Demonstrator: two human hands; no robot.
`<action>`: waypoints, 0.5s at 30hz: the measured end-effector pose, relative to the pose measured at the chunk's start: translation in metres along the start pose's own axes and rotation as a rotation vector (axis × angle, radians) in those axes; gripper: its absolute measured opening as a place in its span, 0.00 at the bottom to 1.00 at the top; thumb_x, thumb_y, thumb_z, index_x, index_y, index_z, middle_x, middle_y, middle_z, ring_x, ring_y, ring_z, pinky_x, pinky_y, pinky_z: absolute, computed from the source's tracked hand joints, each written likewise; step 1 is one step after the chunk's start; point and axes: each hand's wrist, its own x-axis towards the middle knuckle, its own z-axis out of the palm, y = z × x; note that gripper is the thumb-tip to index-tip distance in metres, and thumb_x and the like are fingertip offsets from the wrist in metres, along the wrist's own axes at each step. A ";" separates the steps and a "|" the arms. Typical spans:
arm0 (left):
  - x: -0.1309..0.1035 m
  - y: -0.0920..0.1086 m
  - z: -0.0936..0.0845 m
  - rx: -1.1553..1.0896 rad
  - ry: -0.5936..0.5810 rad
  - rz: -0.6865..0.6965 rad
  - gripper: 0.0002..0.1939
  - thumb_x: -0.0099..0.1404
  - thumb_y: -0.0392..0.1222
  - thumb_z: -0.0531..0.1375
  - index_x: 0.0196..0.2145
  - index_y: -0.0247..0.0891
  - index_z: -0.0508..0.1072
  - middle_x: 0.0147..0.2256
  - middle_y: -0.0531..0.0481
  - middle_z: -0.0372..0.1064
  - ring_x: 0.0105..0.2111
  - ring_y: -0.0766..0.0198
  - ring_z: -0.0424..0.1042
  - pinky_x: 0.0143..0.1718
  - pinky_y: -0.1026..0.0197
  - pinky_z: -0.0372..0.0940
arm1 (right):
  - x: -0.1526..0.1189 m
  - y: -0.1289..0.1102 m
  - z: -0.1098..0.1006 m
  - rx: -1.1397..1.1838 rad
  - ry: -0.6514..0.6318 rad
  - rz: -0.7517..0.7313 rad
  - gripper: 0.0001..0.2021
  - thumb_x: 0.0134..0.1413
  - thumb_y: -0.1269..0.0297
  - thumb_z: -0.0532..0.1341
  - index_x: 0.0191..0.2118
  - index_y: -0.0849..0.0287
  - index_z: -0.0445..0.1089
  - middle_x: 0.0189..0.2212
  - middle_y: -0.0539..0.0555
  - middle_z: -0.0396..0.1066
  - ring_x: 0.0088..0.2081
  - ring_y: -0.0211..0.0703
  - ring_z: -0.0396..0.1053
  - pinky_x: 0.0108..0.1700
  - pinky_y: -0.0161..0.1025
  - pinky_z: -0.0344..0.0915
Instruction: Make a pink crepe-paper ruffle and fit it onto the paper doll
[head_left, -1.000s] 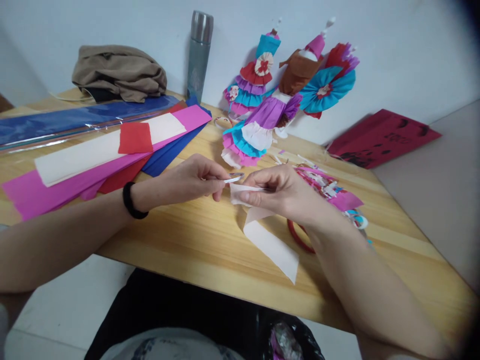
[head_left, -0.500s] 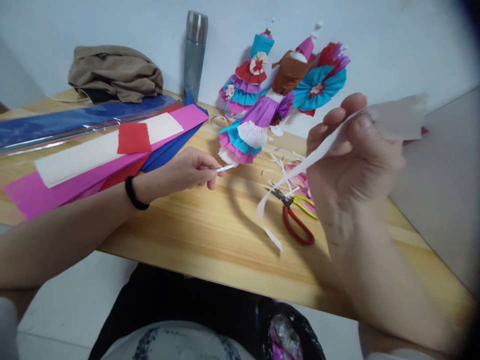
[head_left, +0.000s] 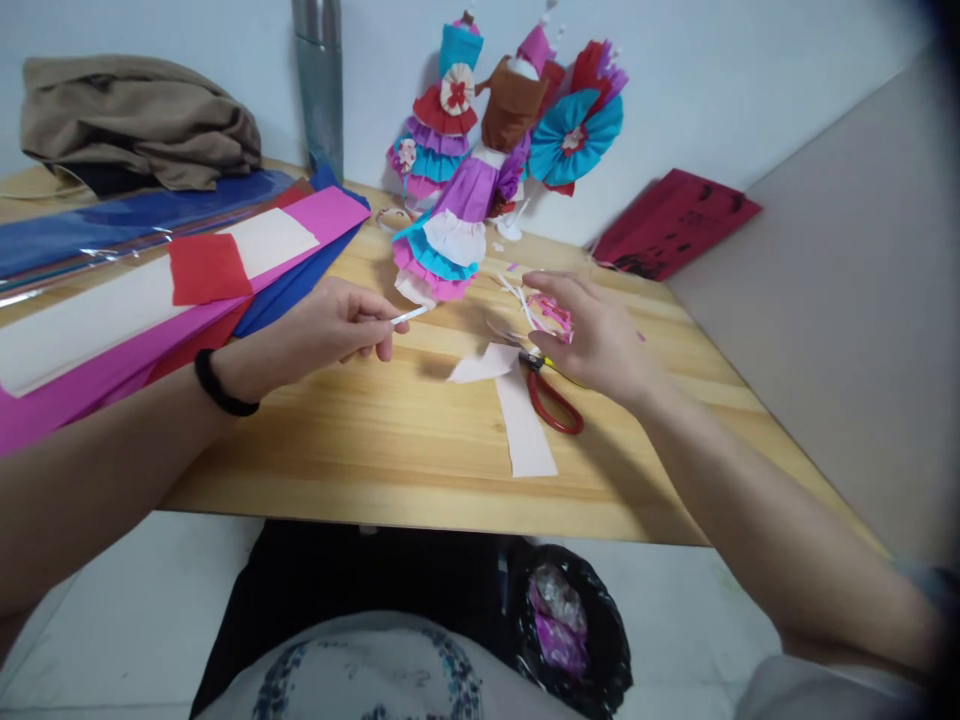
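Note:
My left hand [head_left: 341,318] is closed, its fingertips pinching a thin white stick [head_left: 409,316]. The stick's far end lies close to the pale lower ruffle of a layered crepe paper dress figure [head_left: 472,200]; whether they touch I cannot tell. Over the scissors [head_left: 555,402] hovers my right hand [head_left: 592,335], thumb and fingers apart and nothing in it. The scissors have one red handle and one yellow handle, the yellow partly hidden by that hand. A pale paper strip [head_left: 529,425] lies folded across itself beside them. Pink and white paper scraps [head_left: 551,315] show behind the fingers.
Coloured paper sheets [head_left: 97,320] spread over the left of the table, a red square [head_left: 210,270] on top. Behind stand a flask [head_left: 319,100], brown cloth [head_left: 142,120] and another dress figure [head_left: 442,120]. A red bag [head_left: 679,225] leans back right; a lined bin [head_left: 574,620] sits below.
My right hand has let go of the pale paper strip, which now lies on the table, and has moved down over the scissors. My left hand still pinches the white stick. The view has shifted.

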 end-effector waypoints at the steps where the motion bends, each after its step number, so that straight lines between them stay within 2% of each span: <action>1: 0.001 -0.002 0.000 -0.007 0.000 0.015 0.08 0.61 0.36 0.59 0.34 0.32 0.78 0.22 0.52 0.72 0.16 0.75 0.58 0.17 0.70 0.52 | -0.005 -0.001 -0.003 -0.042 -0.043 -0.069 0.16 0.52 0.73 0.62 0.47 0.58 0.72 0.50 0.64 0.73 0.51 0.51 0.69 0.55 0.52 0.62; 2: 0.002 -0.004 0.000 -0.016 0.000 0.035 0.08 0.61 0.37 0.60 0.34 0.32 0.78 0.23 0.51 0.72 0.16 0.75 0.58 0.17 0.70 0.52 | -0.010 -0.004 -0.006 -0.022 -0.141 -0.123 0.11 0.55 0.73 0.60 0.44 0.58 0.73 0.45 0.62 0.75 0.47 0.48 0.71 0.51 0.49 0.65; 4: 0.005 -0.008 -0.001 -0.036 -0.009 0.078 0.08 0.60 0.38 0.61 0.33 0.32 0.78 0.23 0.50 0.73 0.16 0.75 0.58 0.17 0.70 0.52 | -0.022 -0.012 -0.010 0.091 -0.431 -0.171 0.09 0.59 0.72 0.56 0.38 0.57 0.74 0.35 0.56 0.75 0.37 0.42 0.72 0.40 0.41 0.68; 5: 0.006 -0.010 -0.001 -0.044 -0.013 0.095 0.08 0.60 0.39 0.61 0.33 0.32 0.78 0.23 0.50 0.73 0.16 0.75 0.57 0.17 0.70 0.52 | -0.029 -0.016 -0.010 0.119 -0.559 -0.181 0.09 0.61 0.72 0.56 0.37 0.57 0.74 0.34 0.55 0.75 0.35 0.41 0.72 0.37 0.39 0.67; 7: 0.007 -0.012 -0.001 -0.048 -0.019 0.112 0.07 0.60 0.40 0.62 0.31 0.33 0.78 0.22 0.50 0.73 0.16 0.75 0.58 0.16 0.70 0.52 | -0.040 -0.022 -0.007 0.082 -0.700 -0.214 0.10 0.62 0.72 0.55 0.39 0.58 0.74 0.37 0.55 0.74 0.37 0.41 0.71 0.38 0.39 0.66; 10: 0.005 -0.010 0.000 -0.011 -0.030 0.109 0.11 0.62 0.41 0.61 0.25 0.33 0.76 0.19 0.51 0.68 0.16 0.75 0.57 0.16 0.70 0.51 | -0.050 -0.025 0.002 -0.003 -0.741 -0.219 0.10 0.62 0.72 0.56 0.40 0.58 0.75 0.38 0.56 0.72 0.39 0.42 0.70 0.40 0.40 0.65; 13: 0.003 -0.005 0.000 0.028 -0.026 0.088 0.14 0.63 0.41 0.59 0.22 0.33 0.74 0.18 0.53 0.65 0.16 0.75 0.56 0.17 0.70 0.50 | -0.052 -0.025 0.009 0.038 -0.730 -0.216 0.11 0.63 0.71 0.56 0.35 0.59 0.75 0.35 0.55 0.70 0.37 0.40 0.69 0.38 0.39 0.65; 15: 0.002 -0.003 0.000 0.032 -0.016 0.086 0.14 0.63 0.40 0.59 0.22 0.33 0.74 0.17 0.54 0.64 0.15 0.76 0.56 0.17 0.70 0.50 | -0.051 -0.027 0.010 0.102 -0.725 -0.216 0.10 0.63 0.71 0.56 0.35 0.60 0.75 0.35 0.55 0.71 0.37 0.40 0.69 0.39 0.38 0.65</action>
